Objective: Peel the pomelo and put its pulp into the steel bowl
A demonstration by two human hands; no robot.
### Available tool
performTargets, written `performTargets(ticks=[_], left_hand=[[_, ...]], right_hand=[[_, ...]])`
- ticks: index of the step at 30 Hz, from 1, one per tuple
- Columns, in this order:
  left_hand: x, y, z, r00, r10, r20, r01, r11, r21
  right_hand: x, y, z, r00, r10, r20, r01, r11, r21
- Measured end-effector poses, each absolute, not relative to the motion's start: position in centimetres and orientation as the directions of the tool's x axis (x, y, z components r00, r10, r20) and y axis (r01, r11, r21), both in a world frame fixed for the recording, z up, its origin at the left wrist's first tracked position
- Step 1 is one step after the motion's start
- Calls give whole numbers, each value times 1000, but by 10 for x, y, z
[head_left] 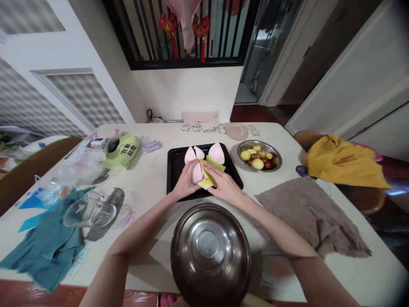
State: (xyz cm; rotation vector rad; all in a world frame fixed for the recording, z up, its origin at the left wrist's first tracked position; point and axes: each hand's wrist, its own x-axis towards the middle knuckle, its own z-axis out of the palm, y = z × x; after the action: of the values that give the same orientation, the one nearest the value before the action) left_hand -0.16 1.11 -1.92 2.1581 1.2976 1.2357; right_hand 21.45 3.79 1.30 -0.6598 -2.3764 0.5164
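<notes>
Over a black baking tray, my left hand and my right hand come together around a pink peach-shaped bun. My left fingers wrap its left side. My right fingers press a yellow-green leaf-like piece against its right side; the fingers partly cover both. Behind the hands on the tray sit another pink peach-shaped bun, with a yellow-green piece at its base, and a pink piece with a dark split.
A large steel bowl stands between my forearms. Right of the tray are a steel bowl of fruit and a brown cloth. To the left lie a glass jug, a teal cloth, a plastic bag and a green visor.
</notes>
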Motion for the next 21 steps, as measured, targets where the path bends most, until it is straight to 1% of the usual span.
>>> performTargets(ticks=[2,5,8,12,16,21], left_hand=[[0,13,-19,233,826,513,543,-548,636],[-1,15,-17,331,796,507,524,-601,603],[-1,16,-13,420,757,501,489,-654,578],[3,17,-9,445,733,515,479,-680,555],[10,20,-10,452,717,531,481,-697,531],[13,24,-11,452,698,556,463,-716,522]], right_hand=[[219,36,27,-714,578,396,333,777,-534],[218,33,36,-645,667,372,419,716,-559],[212,33,33,-572,747,340,522,651,-551],[207,36,24,-524,800,294,605,592,-533],[210,42,20,-517,800,304,645,598,-475],[217,50,15,-602,730,324,618,683,-390]])
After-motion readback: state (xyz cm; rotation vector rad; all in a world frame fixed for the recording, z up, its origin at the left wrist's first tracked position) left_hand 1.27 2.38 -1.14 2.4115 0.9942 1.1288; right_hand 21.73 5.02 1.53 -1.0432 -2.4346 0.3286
